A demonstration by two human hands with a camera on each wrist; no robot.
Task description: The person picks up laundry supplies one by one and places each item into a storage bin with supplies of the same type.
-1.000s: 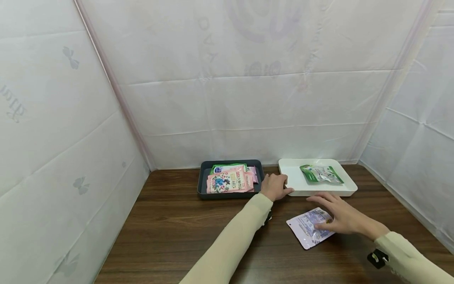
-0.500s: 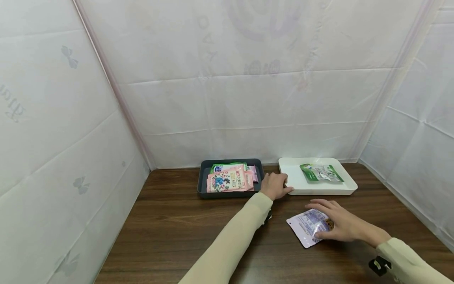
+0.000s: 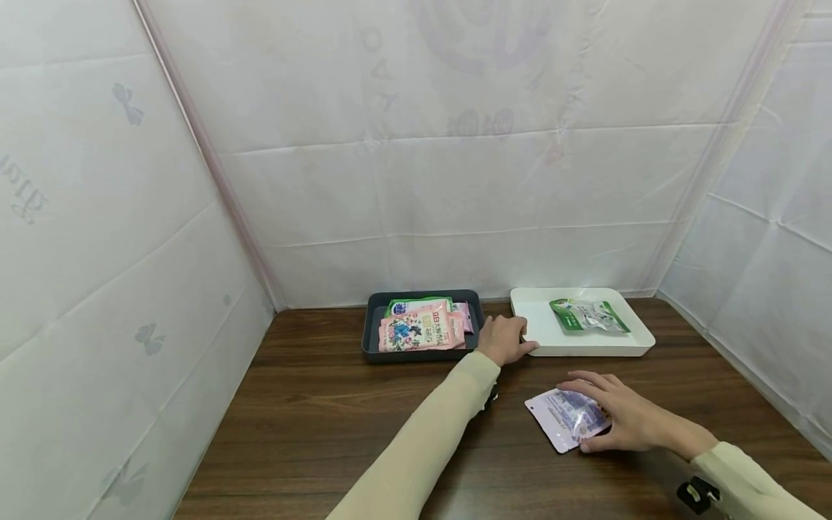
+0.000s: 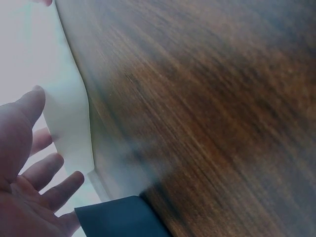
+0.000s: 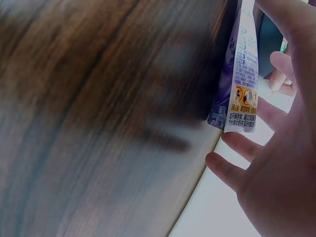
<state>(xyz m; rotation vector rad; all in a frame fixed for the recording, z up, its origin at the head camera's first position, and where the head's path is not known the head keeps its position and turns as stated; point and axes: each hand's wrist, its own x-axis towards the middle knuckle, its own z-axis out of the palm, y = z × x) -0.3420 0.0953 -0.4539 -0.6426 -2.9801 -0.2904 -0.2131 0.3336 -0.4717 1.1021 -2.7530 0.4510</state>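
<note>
In the head view my right hand (image 3: 627,415) arches over a light purple pouch (image 3: 562,419) lying on the table. Thumb and fingers are spread on either side of it, the thumb at its near edge. The right wrist view shows the printed base of this pouch (image 5: 244,94) beside the spread fingers. My left hand (image 3: 503,339) rests at the near left corner of a white tray (image 3: 533,328), between the two trays. In the left wrist view its thumb touches the tray's rim (image 4: 69,113), with the other fingers loosely spread.
A dark grey tray (image 3: 370,339) stands left of the white one, holding pink packets (image 3: 416,331) and a green-edged packet (image 3: 398,306). Inside the white tray lies a green and clear packet (image 3: 588,318). White sheets (image 3: 416,180) enclose the brown wooden table (image 3: 312,426).
My right hand has shifted slightly towards me over the pouch, its thumb sliding to the near edge. My left hand, the trays and the pouch stay in place.
</note>
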